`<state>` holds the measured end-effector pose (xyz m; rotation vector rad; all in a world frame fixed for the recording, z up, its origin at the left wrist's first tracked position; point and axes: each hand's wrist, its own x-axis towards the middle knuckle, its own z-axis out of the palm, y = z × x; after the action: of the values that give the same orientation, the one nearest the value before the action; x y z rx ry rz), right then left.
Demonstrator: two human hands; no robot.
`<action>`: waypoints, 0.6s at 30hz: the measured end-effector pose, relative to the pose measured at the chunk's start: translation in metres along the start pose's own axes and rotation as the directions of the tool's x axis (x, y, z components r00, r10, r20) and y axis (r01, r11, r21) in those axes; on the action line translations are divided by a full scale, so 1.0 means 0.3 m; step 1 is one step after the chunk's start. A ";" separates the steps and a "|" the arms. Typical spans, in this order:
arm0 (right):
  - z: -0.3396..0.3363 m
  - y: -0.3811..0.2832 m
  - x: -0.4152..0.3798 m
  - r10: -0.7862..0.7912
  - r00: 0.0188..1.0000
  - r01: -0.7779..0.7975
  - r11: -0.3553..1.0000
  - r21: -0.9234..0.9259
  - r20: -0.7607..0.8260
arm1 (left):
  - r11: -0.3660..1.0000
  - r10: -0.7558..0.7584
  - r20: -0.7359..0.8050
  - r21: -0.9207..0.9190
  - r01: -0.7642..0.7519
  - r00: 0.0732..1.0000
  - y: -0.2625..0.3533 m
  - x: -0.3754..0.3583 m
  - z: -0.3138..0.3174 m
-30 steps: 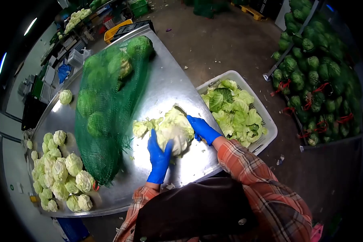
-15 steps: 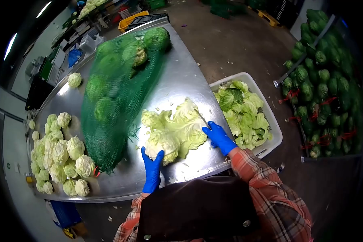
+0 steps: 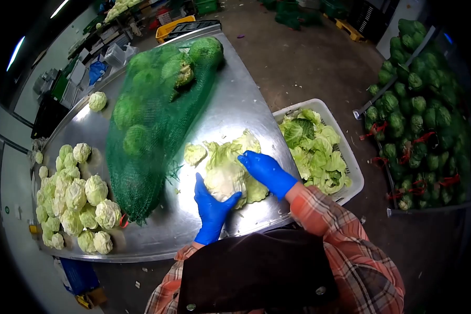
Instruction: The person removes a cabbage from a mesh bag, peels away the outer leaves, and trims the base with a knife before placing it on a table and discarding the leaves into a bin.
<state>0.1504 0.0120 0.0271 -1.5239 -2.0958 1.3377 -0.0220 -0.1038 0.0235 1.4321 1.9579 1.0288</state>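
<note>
A pale, partly stripped lettuce head (image 3: 225,180) rests on the steel table, with loose outer leaves (image 3: 248,141) spread behind and beside it. My left hand (image 3: 213,209) grips its near-left side, thumb and fingers spread around it. Over the leaves at its far right, my right hand (image 3: 267,171) is closed, fingertips pinched. A thin knife showed in that hand half a second ago; its blade is now hidden. A smaller leaf piece (image 3: 194,154) lies left of the head. Beside the table, a white basket (image 3: 357,175) holds stripped leaves (image 3: 316,152).
A green mesh bag (image 3: 157,125) of lettuce heads lies across the steel table (image 3: 235,78). Trimmed heads (image 3: 76,196) are heaped on the left, with a single head (image 3: 97,101) farther back. Stacked filled mesh bags (image 3: 416,120) stand on the right behind a metal frame.
My right hand has moved left and away from me, over the leaves by the head. My left hand and the head have shifted right, and a leaf piece now lies apart on the left.
</note>
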 end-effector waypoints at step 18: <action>0.081 0.039 -0.089 0.263 0.965 -0.231 0.789 0.570 0.027 | 0.837 0.266 0.467 0.323 -0.442 0.843 -0.033 0.045 -0.246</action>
<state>0.1542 -0.0230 0.0128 -1.5559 -1.2953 1.7811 -0.0880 -0.1132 0.0594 2.1264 1.6866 0.3873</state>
